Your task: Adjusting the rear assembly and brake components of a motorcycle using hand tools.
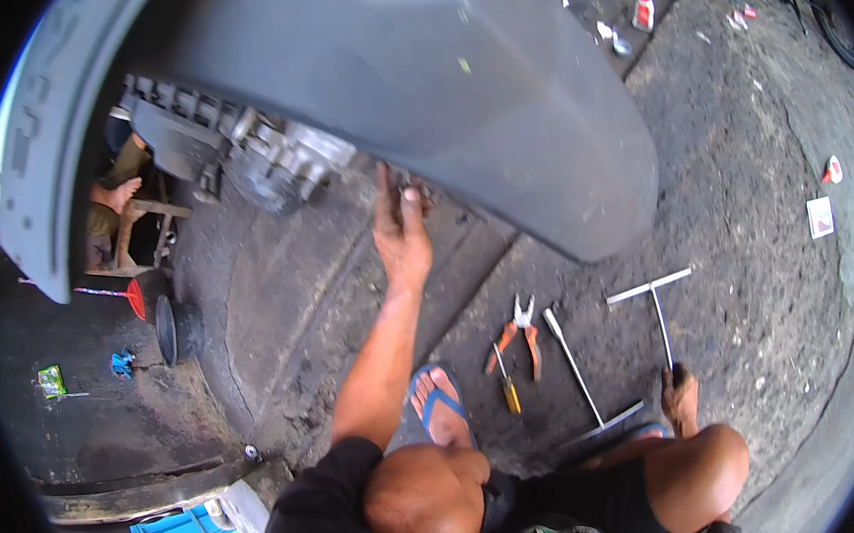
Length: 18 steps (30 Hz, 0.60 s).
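Presently, at lower right, my right hand (682, 402) grips the T-handle wrench (661, 321) by its shaft; near centre, my left hand (404, 243) meets the grey panel's (537, 140) lower edge, its grip indeterminable.

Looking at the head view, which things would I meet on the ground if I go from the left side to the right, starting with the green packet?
Green packet, crumpled blue item, black bucket, blue flip-flop, orange-handled pliers, lying T-handle wrench, right hand, white square card.
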### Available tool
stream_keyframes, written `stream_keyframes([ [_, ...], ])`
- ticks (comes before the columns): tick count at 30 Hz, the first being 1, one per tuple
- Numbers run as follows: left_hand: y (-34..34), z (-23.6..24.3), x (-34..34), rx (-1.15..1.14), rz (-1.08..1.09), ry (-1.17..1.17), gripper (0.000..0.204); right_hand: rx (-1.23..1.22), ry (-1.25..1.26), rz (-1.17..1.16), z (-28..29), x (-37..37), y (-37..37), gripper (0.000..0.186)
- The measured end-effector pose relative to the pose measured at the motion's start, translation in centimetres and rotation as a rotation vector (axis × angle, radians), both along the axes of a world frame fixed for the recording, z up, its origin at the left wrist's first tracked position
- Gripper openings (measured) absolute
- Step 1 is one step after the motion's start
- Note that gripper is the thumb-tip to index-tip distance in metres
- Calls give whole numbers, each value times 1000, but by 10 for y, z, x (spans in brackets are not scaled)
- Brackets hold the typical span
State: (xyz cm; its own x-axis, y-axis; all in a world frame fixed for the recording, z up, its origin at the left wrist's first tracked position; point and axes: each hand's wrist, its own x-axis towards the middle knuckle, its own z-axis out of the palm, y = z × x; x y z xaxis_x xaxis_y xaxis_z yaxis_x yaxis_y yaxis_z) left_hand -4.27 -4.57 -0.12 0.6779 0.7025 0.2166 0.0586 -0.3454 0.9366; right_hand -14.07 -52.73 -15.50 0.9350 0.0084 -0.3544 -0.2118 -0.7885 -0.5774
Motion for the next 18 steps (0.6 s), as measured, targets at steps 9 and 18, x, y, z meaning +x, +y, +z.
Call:
stream_keyframes([
  [9, -46, -108, -146, 299, -429, 986, 45, 66, 18, 6, 2, 1, 5, 30],
  [18, -95, -136, -198, 146, -669, 1334, 67, 17, 54, 25, 2, -1, 1, 25],
])
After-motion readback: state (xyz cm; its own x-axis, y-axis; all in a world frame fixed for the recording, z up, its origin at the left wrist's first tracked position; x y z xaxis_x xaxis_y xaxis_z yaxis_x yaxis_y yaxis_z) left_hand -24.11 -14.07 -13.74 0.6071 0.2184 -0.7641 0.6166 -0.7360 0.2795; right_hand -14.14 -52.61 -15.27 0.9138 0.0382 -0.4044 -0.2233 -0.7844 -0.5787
